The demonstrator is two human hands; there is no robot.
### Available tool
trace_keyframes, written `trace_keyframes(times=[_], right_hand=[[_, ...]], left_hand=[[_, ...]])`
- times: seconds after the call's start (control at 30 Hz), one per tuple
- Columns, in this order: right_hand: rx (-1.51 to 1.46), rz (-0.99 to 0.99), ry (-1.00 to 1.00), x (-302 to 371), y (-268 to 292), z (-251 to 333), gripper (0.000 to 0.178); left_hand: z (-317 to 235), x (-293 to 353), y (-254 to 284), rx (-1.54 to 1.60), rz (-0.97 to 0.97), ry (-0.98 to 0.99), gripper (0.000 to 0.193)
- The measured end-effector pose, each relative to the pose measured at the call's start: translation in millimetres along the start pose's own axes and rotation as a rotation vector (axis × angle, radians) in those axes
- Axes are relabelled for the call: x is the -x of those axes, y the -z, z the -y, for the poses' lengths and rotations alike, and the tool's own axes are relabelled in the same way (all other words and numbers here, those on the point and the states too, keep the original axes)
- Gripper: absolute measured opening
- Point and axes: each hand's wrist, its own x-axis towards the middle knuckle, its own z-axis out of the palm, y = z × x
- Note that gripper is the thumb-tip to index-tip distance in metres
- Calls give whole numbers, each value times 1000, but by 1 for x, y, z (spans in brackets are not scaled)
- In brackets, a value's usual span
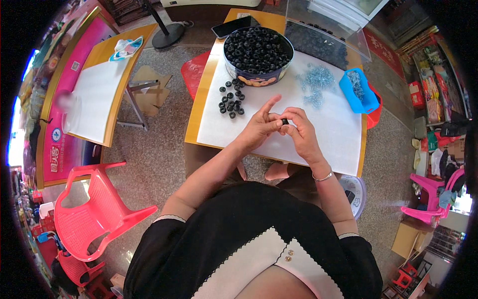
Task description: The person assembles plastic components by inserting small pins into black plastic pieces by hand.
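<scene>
My left hand [261, 124] and my right hand [300, 130] meet over the white sheet [328, 134] on the wooden table. Between their fingertips they pinch one small black ring [285, 121]. The left index finger points up and away. A loose group of black rings [230, 102] lies on the sheet to the left of my hands. Beyond them stands a round tin [257, 50] full of black rings. A pile of small silvery metal parts [315, 84] lies further right.
A blue plastic tray [359, 91] with metal parts sits at the table's right edge. A clear plastic box [323, 30] and a dark phone [233, 26] are at the far end. A red plastic chair [94, 209] and a second table [99, 89] stand to my left.
</scene>
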Motion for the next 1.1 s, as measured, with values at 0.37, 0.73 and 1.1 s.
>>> trace_keyframes(times=[0.37,0.73,1.1], right_hand=[[-279,51,-125,0,-7,7,22],[-500,-133,-144,1,-27,0,20],[-426,-143,-117,0,-23,-5,24]], left_hand=[[3,2,4,25,-25,-28,73],[0,0,-1,54,-48,-20,67],[-2,-4,-4,107,-156,-9,60]])
